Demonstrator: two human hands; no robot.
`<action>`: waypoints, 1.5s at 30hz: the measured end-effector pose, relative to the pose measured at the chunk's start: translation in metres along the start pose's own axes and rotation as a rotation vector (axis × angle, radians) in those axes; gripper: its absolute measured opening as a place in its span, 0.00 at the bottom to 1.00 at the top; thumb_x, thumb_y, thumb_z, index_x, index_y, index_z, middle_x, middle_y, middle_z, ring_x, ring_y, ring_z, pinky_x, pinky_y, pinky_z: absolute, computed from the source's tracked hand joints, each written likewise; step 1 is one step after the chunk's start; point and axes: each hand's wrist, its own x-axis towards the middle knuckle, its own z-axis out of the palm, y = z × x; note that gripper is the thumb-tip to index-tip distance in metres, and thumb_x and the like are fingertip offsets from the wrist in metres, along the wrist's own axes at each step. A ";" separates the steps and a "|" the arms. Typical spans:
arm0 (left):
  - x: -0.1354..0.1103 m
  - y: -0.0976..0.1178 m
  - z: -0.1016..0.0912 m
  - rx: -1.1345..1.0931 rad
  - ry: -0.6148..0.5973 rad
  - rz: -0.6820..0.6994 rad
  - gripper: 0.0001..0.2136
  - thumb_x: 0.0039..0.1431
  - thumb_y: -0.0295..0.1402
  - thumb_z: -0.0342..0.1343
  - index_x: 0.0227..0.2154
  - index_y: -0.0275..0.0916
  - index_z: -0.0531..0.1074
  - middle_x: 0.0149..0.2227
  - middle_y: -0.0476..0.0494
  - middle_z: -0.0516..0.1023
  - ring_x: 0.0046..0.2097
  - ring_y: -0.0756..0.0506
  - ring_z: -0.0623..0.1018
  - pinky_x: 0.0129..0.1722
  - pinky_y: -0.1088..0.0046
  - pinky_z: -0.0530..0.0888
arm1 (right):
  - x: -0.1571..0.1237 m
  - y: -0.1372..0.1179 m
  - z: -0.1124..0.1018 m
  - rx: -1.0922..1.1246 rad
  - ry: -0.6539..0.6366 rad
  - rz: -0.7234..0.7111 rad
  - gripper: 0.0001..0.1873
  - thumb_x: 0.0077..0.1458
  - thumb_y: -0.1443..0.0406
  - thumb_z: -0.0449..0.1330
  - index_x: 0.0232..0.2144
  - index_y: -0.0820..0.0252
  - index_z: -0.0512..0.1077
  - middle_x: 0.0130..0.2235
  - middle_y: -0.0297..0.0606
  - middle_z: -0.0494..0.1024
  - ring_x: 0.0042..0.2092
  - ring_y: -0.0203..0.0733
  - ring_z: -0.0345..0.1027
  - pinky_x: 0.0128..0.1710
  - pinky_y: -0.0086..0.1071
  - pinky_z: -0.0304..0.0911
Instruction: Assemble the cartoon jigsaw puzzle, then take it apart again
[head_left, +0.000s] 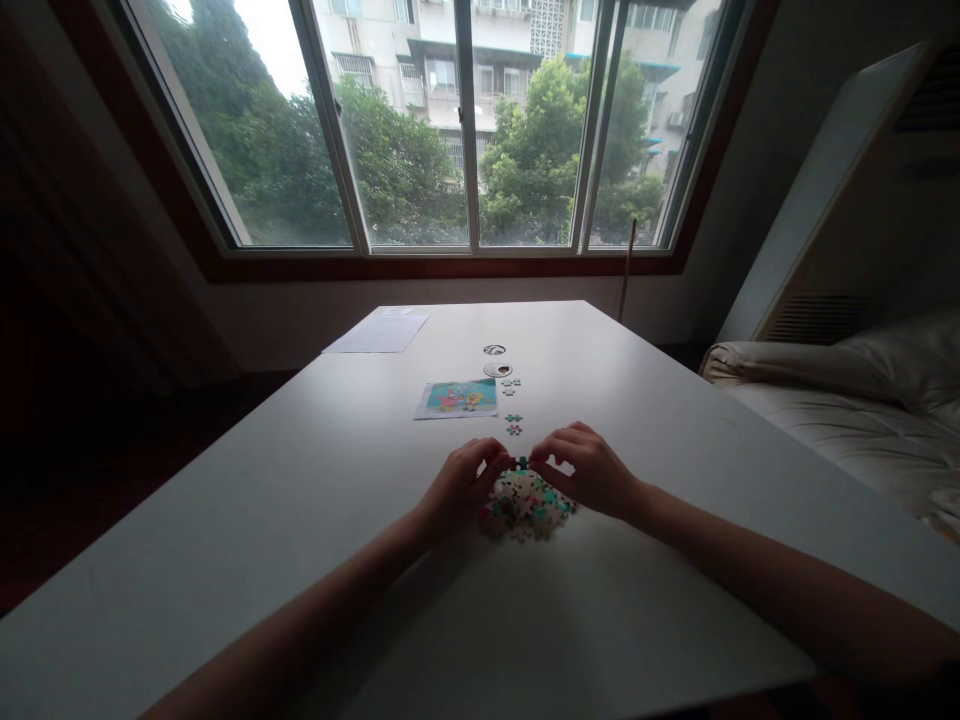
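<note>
Between my two hands, just above a pile of jigsaw puzzle pieces (525,508), is a small dark green and reddish puzzle piece (522,463); whether it is one piece or two together I cannot make out. My left hand (466,478) pinches its left end between thumb and fingers. From the other side my right hand (585,468) pinches the right end. The pile mixes plain backs with green and pink faces. Beyond the hands, several loose pieces (514,418) lie in a short column. A colourful picture sheet (459,399) with cartoon figures lies to their left.
Two round flat items (498,370) lie farther back on the white table (300,520). White paper (379,333) rests at the far left corner. A window (465,130) faces me. A sofa (840,390) stands to the right, and a thin stick (627,270) leans behind the table.
</note>
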 end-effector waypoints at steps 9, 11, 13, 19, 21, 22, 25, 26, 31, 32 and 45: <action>-0.002 -0.014 -0.001 0.033 0.003 0.015 0.09 0.60 0.32 0.45 0.28 0.38 0.68 0.29 0.48 0.73 0.32 0.49 0.72 0.32 0.75 0.67 | 0.002 0.040 -0.020 -0.183 0.219 0.090 0.07 0.55 0.64 0.55 0.30 0.59 0.72 0.28 0.33 0.77 0.24 0.32 0.65 0.35 0.31 0.57; -0.002 -0.020 0.000 0.043 0.009 0.020 0.08 0.59 0.31 0.46 0.27 0.38 0.68 0.28 0.48 0.73 0.32 0.49 0.72 0.32 0.75 0.67 | 0.001 0.052 -0.024 -0.244 0.272 0.110 0.07 0.55 0.63 0.55 0.30 0.60 0.72 0.27 0.33 0.76 0.23 0.31 0.64 0.34 0.31 0.57; -0.002 -0.026 0.000 0.051 0.012 0.023 0.08 0.58 0.31 0.46 0.27 0.38 0.69 0.28 0.48 0.73 0.32 0.49 0.71 0.33 0.74 0.67 | 0.000 0.060 -0.028 -0.295 0.308 0.122 0.08 0.55 0.63 0.55 0.30 0.60 0.72 0.27 0.33 0.76 0.22 0.31 0.64 0.34 0.31 0.57; -0.002 -0.029 0.000 0.060 0.010 0.031 0.08 0.58 0.30 0.46 0.27 0.38 0.69 0.27 0.48 0.73 0.31 0.49 0.71 0.33 0.74 0.67 | 0.000 0.065 -0.031 -0.372 0.337 0.098 0.08 0.55 0.62 0.56 0.30 0.60 0.72 0.26 0.32 0.76 0.21 0.30 0.62 0.35 0.31 0.57; -0.002 -0.029 0.000 0.060 0.004 0.036 0.08 0.58 0.30 0.46 0.27 0.38 0.69 0.27 0.47 0.72 0.31 0.48 0.71 0.33 0.73 0.67 | 0.000 0.064 -0.031 -0.378 0.328 0.091 0.08 0.55 0.62 0.56 0.30 0.60 0.73 0.26 0.32 0.76 0.21 0.31 0.63 0.34 0.31 0.57; -0.002 -0.029 0.000 0.060 0.001 0.038 0.08 0.58 0.30 0.46 0.27 0.38 0.69 0.27 0.47 0.72 0.31 0.48 0.71 0.33 0.73 0.67 | 0.000 0.064 -0.031 -0.378 0.324 0.091 0.08 0.55 0.62 0.56 0.30 0.60 0.73 0.26 0.32 0.76 0.22 0.31 0.63 0.34 0.31 0.56; -0.002 -0.029 0.001 0.060 -0.002 0.038 0.08 0.58 0.31 0.46 0.27 0.38 0.69 0.27 0.47 0.72 0.31 0.48 0.71 0.33 0.73 0.67 | 0.000 0.063 -0.031 -0.370 0.318 0.099 0.09 0.55 0.62 0.55 0.30 0.60 0.73 0.26 0.32 0.76 0.22 0.31 0.64 0.34 0.31 0.56; -0.002 -0.029 0.001 0.060 -0.001 0.037 0.08 0.58 0.31 0.46 0.27 0.38 0.69 0.27 0.47 0.72 0.31 0.48 0.71 0.33 0.74 0.67 | 0.000 0.063 -0.031 -0.364 0.313 0.104 0.09 0.55 0.62 0.55 0.30 0.60 0.73 0.26 0.32 0.76 0.22 0.31 0.64 0.35 0.31 0.56; -0.003 -0.027 -0.001 0.058 -0.004 0.036 0.08 0.58 0.31 0.46 0.27 0.38 0.69 0.27 0.48 0.72 0.31 0.49 0.71 0.32 0.74 0.67 | -0.001 0.063 -0.024 -0.252 0.161 0.198 0.08 0.55 0.62 0.56 0.31 0.58 0.74 0.29 0.33 0.77 0.23 0.31 0.65 0.35 0.32 0.57; -0.003 -0.026 -0.002 0.059 -0.005 0.035 0.08 0.58 0.31 0.46 0.27 0.38 0.69 0.27 0.48 0.72 0.31 0.49 0.71 0.32 0.74 0.67 | -0.002 0.063 -0.021 -0.208 0.112 0.229 0.07 0.54 0.62 0.56 0.31 0.58 0.74 0.29 0.33 0.77 0.24 0.31 0.65 0.34 0.31 0.57; -0.001 -0.024 -0.002 0.057 -0.001 0.048 0.08 0.58 0.31 0.47 0.27 0.38 0.69 0.27 0.47 0.72 0.31 0.48 0.71 0.33 0.74 0.67 | -0.011 0.070 0.003 0.038 -0.135 0.378 0.07 0.50 0.67 0.56 0.31 0.61 0.74 0.30 0.37 0.74 0.29 0.34 0.65 0.31 0.29 0.62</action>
